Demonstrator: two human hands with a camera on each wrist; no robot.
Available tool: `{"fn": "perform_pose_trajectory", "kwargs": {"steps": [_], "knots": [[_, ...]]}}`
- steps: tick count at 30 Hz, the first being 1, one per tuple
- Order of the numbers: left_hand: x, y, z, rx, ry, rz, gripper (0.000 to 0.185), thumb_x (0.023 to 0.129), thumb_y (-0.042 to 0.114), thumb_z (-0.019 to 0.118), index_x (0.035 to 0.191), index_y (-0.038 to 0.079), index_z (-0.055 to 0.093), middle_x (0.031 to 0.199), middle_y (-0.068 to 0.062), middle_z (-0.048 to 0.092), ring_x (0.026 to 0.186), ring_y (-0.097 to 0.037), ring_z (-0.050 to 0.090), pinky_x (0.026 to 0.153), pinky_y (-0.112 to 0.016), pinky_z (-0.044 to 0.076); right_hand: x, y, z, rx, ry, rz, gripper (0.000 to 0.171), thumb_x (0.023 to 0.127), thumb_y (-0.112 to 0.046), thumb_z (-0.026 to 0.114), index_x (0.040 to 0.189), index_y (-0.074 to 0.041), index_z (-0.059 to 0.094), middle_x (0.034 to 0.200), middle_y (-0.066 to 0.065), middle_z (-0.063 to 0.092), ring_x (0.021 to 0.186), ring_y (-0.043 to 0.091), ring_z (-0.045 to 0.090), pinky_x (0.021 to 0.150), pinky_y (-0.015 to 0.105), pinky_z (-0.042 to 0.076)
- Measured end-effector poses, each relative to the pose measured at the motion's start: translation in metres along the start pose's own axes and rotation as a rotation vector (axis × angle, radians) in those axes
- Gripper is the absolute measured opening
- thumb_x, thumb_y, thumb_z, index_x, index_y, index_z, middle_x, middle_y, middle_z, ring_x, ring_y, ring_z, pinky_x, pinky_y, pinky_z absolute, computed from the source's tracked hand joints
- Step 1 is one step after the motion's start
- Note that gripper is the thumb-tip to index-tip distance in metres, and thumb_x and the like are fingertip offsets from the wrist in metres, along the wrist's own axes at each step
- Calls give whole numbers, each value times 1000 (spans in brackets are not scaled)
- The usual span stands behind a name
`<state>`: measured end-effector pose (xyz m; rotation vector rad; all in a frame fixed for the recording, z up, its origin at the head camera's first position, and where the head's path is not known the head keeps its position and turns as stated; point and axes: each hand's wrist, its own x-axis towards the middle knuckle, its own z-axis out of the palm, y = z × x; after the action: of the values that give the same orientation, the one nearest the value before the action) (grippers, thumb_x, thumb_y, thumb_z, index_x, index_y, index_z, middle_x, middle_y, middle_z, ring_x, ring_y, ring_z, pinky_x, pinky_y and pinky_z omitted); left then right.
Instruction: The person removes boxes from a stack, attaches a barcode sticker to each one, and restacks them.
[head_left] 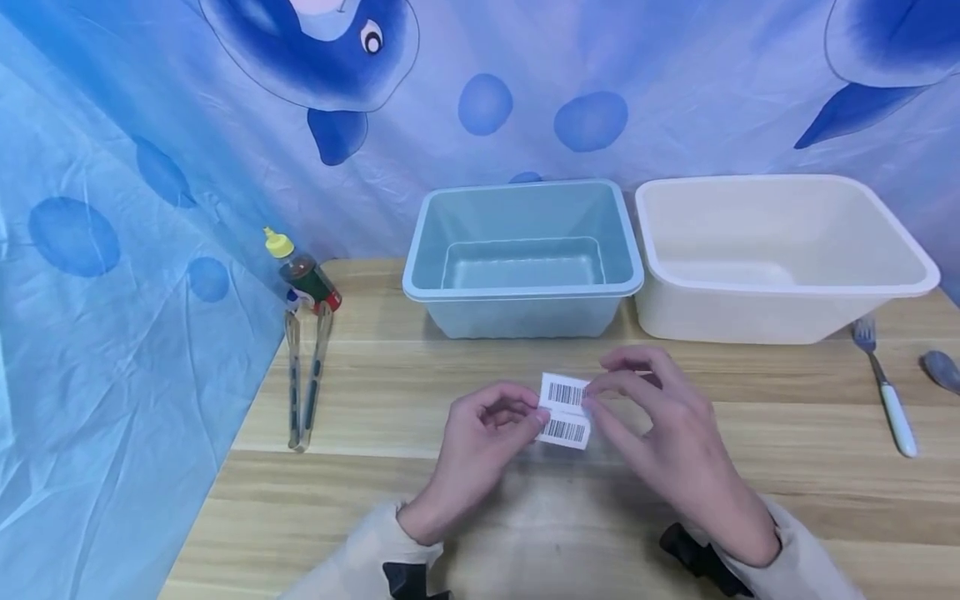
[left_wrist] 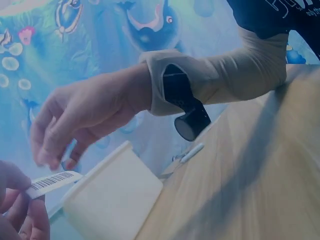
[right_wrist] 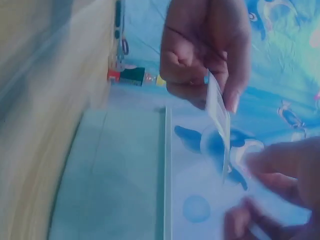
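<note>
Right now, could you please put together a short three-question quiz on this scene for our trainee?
1. True or false: the barcode label strip lies flat on the wooden table.
2. Which tub stands directly behind the hands: A) blue tub, B) white tub?
3. Fill in: the tongs lie in front of the ____ by the curtain.

Key
1. False; the left hand pinches it in the air, and the right hand has its fingertips at the strip's right edge.
2. A.
3. Bottle.
</note>
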<state>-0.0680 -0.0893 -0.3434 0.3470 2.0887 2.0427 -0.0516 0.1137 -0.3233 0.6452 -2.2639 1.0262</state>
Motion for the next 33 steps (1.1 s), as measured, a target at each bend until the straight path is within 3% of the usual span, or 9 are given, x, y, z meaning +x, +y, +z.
{"fn": "perform_pose_trajectory", "kwargs": {"steps": [4, 7, 15, 21, 33], "knots": [[2, 2, 5, -16, -27, 53, 16, 87, 3, 68, 100, -4, 67, 94, -22, 67, 77, -9, 65, 68, -27, 58, 3, -3, 3, 70, 65, -102, 29, 95, -31, 60, 85, -7, 74, 89, 6, 69, 82, 18, 65, 86, 10, 48], [3, 4, 8, -25, -45, 90, 16, 87, 4, 68, 100, -6, 67, 95, -23, 67, 78, -8, 65, 68, -27, 58, 3, -3, 7, 106, 55, -129, 28, 95, -30, 61, 86, -7, 75, 86, 4, 71, 79, 16, 67, 83, 11, 51], [5, 4, 13, -48, -39, 116, 15, 86, 4, 69, 97, -7, 68, 95, -24, 68, 80, -7, 66, 70, -21, 56, 1, 3, 11, 188, 11, -63, 7, 84, -13, 74, 89, -8, 75, 86, 5, 73, 79, 15, 69, 80, 14, 53], [9, 1, 12, -26, -43, 119, 16, 86, 5, 70, 96, -6, 70, 94, -23, 69, 79, -7, 65, 68, -21, 55, -2, 8, 12, 194, -44, 30, 18, 75, 0, 78, 88, -11, 75, 85, 2, 74, 78, 11, 68, 77, 14, 52], [15, -2, 8, 11, -79, 85, 15, 87, 7, 69, 99, -3, 69, 94, -20, 68, 78, -8, 63, 67, -21, 54, 0, 20, 11, 199, -50, 77, 24, 73, 7, 76, 85, -14, 73, 82, -2, 73, 73, 2, 65, 63, 13, 49]]}}
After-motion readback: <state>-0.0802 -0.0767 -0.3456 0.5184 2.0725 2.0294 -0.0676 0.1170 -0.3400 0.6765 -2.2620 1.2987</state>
